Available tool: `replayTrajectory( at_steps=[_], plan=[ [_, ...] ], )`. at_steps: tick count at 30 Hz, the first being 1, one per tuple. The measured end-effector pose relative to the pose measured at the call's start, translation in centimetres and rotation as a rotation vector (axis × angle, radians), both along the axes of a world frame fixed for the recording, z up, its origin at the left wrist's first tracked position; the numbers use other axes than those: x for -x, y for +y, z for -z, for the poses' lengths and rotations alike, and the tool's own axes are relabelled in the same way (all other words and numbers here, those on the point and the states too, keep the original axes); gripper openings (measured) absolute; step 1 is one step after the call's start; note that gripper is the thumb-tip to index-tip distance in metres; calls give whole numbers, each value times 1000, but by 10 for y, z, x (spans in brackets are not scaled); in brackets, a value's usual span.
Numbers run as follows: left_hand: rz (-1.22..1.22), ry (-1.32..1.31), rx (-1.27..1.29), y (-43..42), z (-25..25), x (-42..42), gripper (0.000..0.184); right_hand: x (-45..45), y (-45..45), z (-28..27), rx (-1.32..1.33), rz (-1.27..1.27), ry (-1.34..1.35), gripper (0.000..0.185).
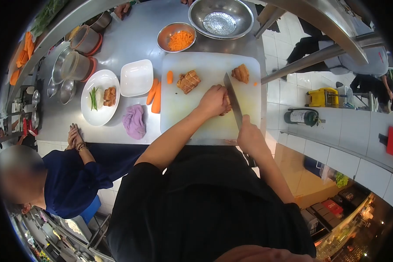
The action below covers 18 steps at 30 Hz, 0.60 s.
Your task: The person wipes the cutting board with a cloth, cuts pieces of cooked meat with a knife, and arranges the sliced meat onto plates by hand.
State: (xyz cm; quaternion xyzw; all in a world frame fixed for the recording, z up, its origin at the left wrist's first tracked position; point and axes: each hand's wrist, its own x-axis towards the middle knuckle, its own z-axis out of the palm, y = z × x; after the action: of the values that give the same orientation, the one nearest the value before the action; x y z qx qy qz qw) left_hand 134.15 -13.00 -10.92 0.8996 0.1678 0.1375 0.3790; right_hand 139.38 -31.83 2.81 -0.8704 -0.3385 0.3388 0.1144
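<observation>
On the white cutting board (pixel 196 126), my left hand (pixel 214 100) presses a piece of browned meat (pixel 226 110), its fingers closed over it and hiding most of it. My right hand (pixel 250 136) is wrapped round the handle of a kitchen knife (pixel 234 98). The long blade lies just right of the held meat, its tip pointing away from me; whether it touches the meat I cannot tell. A scored piece of cooked meat (pixel 188 81) sits at the board's upper left, and another chunk of meat (pixel 240 74) at the upper right. A carrot stub (pixel 170 77) rests near the left edge.
Left of the board are carrots (pixel 156 101), a purple cloth (pixel 134 122), a square white dish (pixel 136 77) and an oval plate (pixel 101 118) of food. Beyond it stand a bowl of cut carrot (pixel 163 40) and a metal basin (pixel 197 17). A person (pixel 72 183) is at my left.
</observation>
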Motion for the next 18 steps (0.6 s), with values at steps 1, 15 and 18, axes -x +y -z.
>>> replayTrajectory(
  at_steps=[1, 15, 18],
  plan=[
    [-4, 0, 9, -1, 1, 0, 20, 3, -6, -10, 11, -23, 4, 60],
    [-148, -31, -86, -24, -36, 40, 49, -19, -31, 1, -191, -1, -73, 31],
    [-162, 126, -48, -41, -33, 46, 67, -22, -79, 16, -90, -54, -85, 29]
  ],
)
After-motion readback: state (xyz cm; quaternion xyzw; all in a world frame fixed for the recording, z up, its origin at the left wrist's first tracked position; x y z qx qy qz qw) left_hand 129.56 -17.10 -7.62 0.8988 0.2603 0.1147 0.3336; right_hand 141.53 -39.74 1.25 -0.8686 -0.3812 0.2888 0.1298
